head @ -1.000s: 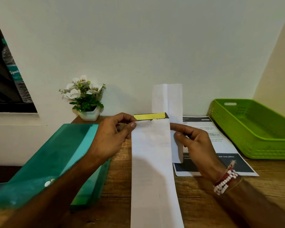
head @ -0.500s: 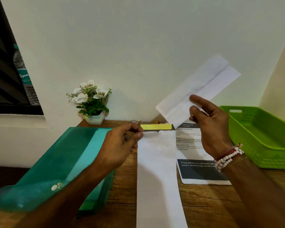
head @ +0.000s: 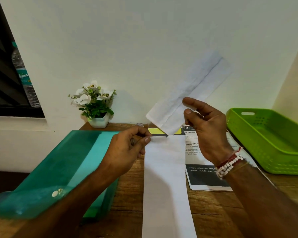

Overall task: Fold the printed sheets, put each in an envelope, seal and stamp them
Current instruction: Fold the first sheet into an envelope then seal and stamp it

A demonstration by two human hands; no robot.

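Observation:
A long white envelope (head: 165, 177) runs from the bottom edge up the middle of the wooden table. Its flap end shows a yellow adhesive strip (head: 156, 131). My left hand (head: 126, 148) pinches the envelope's top left corner beside that strip. My right hand (head: 205, 127) holds a folded white sheet (head: 193, 93) in the air between thumb and fingers. The sheet tilts up to the right, and its lower corner nearly touches the envelope's mouth. A printed sheet (head: 205, 177) lies flat on the table under my right wrist.
A teal plastic folder (head: 55, 169) with a snap button sits at the left on the wooden table (head: 127, 194). A small pot of white flowers (head: 95, 103) stands at the back by the wall. A green plastic tray (head: 272, 140) sits at the right.
My right hand drew the folded sheet out from behind the envelope, lifted it and tilted it to the right. My left hand kept its pinch on the envelope corner.

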